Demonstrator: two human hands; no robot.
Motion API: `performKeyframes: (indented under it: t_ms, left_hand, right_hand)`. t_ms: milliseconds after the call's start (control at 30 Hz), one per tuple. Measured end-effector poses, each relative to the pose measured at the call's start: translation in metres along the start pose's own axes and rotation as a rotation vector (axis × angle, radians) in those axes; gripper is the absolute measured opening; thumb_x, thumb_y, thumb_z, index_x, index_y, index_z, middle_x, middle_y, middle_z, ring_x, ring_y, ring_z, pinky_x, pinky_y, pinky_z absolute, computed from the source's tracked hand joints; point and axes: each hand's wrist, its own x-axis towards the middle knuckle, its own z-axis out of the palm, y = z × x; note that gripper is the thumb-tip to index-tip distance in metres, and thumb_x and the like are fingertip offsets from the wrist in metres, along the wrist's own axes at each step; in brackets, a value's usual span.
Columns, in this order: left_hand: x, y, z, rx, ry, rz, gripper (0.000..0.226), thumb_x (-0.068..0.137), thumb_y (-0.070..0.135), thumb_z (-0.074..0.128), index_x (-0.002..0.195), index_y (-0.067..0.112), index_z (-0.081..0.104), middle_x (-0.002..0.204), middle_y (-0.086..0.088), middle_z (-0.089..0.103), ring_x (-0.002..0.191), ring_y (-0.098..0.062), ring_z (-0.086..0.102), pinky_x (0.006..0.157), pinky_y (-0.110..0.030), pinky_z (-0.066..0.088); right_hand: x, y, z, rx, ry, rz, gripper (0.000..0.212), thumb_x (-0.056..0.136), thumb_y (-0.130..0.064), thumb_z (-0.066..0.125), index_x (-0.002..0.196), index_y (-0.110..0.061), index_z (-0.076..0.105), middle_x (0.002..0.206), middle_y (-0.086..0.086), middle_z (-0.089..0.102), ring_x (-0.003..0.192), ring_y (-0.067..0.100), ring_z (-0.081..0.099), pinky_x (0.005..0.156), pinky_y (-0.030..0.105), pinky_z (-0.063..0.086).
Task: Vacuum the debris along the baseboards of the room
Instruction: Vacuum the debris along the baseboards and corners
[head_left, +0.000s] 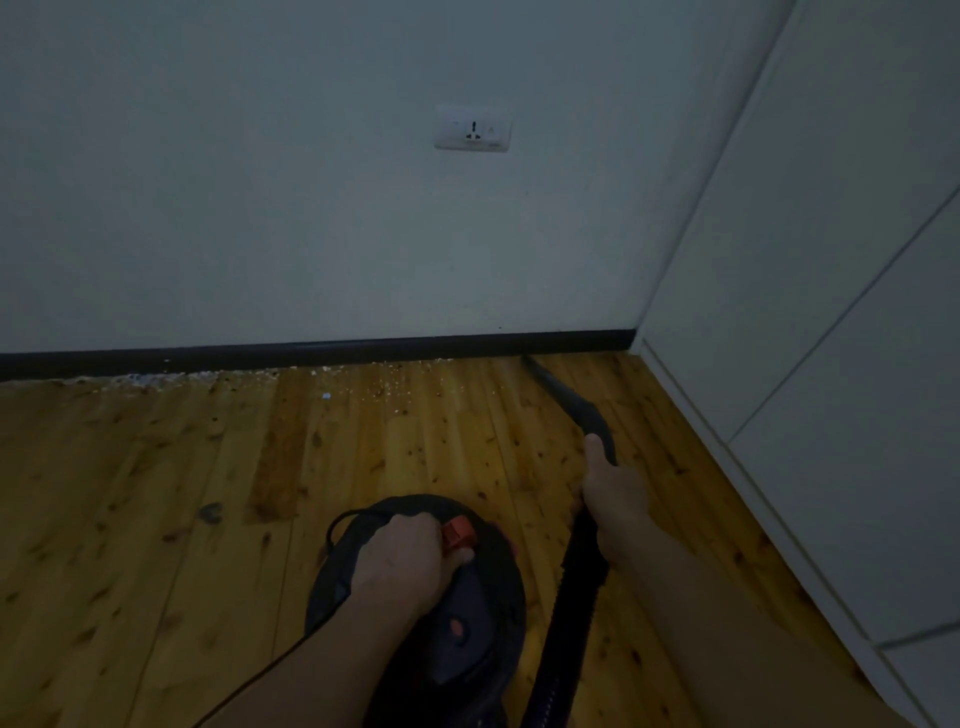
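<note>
A black canister vacuum (467, 613) sits on the wooden floor in the lower middle of the head view. My left hand (405, 561) grips its top handle beside a red switch (457, 532). My right hand (613, 488) is closed around the black hose nozzle (566, 395), whose narrow tip touches the floor at the dark baseboard (311, 351) near the right corner. Pale crumbs of debris (384, 384) lie scattered along the baseboard to the left of the tip. The ribbed hose (566, 613) runs down from my right hand.
A white wall socket (472, 129) sits on the wall above the baseboard. White cabinet panels (831, 312) close off the right side. A thin black power cord (270, 670) trails from the vacuum toward the lower left. A heavier patch of dust (140, 382) lies at the far left.
</note>
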Motion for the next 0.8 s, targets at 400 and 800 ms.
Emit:
performKeyframes:
  t_ms: [400, 800]
  left_hand:
    - [-0.014, 0.007, 0.003, -0.009, 0.001, -0.018, 0.046, 0.092, 0.064, 0.06, 0.095, 0.018, 0.058, 0.09, -0.002, 0.063, 0.088, -0.024, 0.067, 0.072, -0.033, 0.053]
    - [-0.065, 0.003, 0.025, -0.018, -0.018, -0.035, 0.049, 0.09, 0.064, 0.064, 0.097, 0.016, 0.06, 0.088, -0.002, 0.06, 0.09, -0.026, 0.067, 0.073, -0.035, 0.053]
  right_hand:
    - [-0.041, 0.006, -0.027, -0.087, -0.036, -0.065, 0.059, 0.102, -0.057, 0.05, 0.07, -0.007, 0.057, 0.07, 0.011, 0.059, 0.064, 0.024, 0.056, 0.063, 0.033, 0.045]
    - [-0.104, 0.037, -0.043, -0.113, -0.105, -0.103, 0.06, 0.099, -0.055, 0.059, 0.067, -0.003, 0.06, 0.057, 0.009, 0.059, 0.064, 0.028, 0.06, 0.074, 0.047, 0.057]
